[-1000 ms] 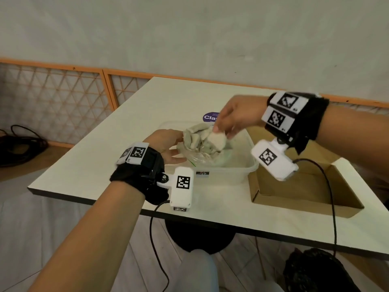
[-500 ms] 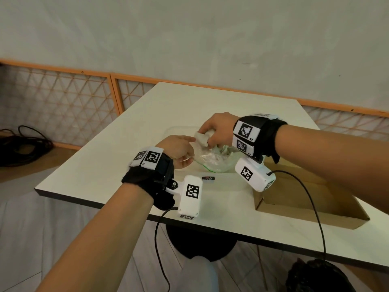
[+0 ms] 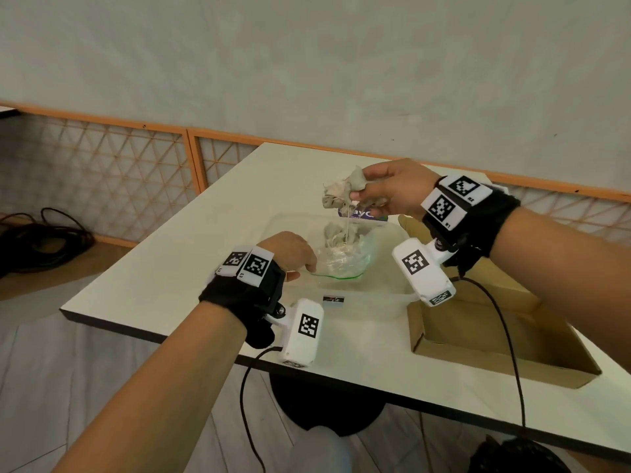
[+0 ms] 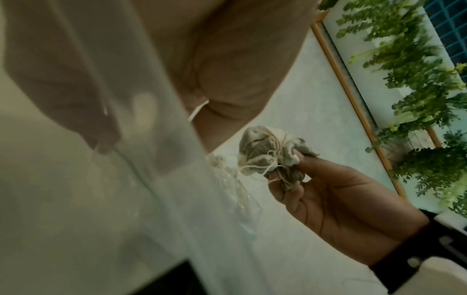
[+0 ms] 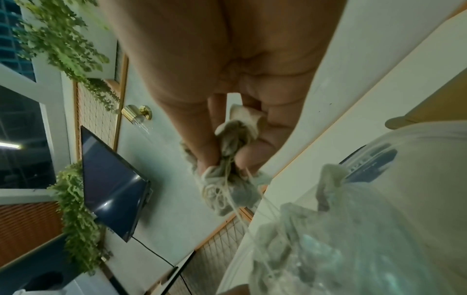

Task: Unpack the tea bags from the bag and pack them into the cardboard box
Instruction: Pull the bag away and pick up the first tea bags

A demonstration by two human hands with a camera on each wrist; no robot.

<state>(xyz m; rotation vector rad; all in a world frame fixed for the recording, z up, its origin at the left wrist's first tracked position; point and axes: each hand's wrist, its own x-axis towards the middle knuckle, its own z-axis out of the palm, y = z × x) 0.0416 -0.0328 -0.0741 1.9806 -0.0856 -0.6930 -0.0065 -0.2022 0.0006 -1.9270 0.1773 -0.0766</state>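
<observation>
Right hand [image 3: 392, 189] is gripping a clump of tea bags [image 3: 341, 192] above the plastic bag [image 3: 341, 257]; left hand [image 3: 290, 247] is pinching the bag's rim, near the cardboard box [image 3: 495, 336] at the table's [image 3: 205, 268] right edge.

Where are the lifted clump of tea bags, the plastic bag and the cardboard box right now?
clump of tea bags [image 3: 341, 192], head view, on the crumpled paper left of the fingers.
plastic bag [image 3: 345, 262], head view, on its clear crinkled side above the green seal.
cardboard box [image 3: 491, 361], head view, on its near front wall.
</observation>
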